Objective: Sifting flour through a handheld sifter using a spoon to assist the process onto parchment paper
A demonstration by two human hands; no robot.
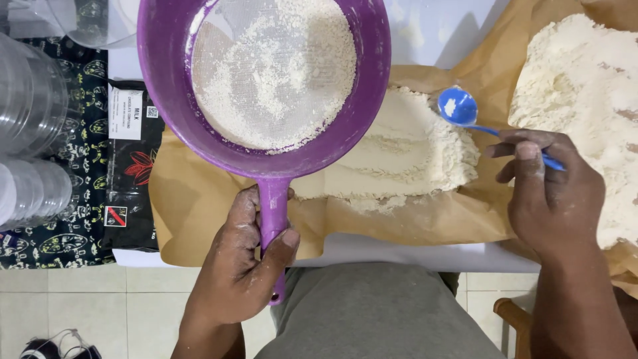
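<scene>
We hold the purple sieve in our left hand, with the fingers and the thumb closed around its handle, which points straight back toward our body. The round bowl of the sieve is raised above the brown paper that covers the white tabletop, and some coarse crumbs of flour remain on its mesh. Our right hand is closed around the thin handle of a blue spoon; the long axis of the spoon goes from this hand up and to the left, so the small bowl of the spoon points toward the sieve. The spoon bowl is near the right rim of the sieve but apart from it, and only a little flour is on it. Under and between both, the pile of sifted flour lies on the paper, partly covered by the sieve. A bigger heap of flour lies on the far right, just beside the right hand, so this hand is the nearer one to it. At the left we see a black package and clear plastic containers.
</scene>
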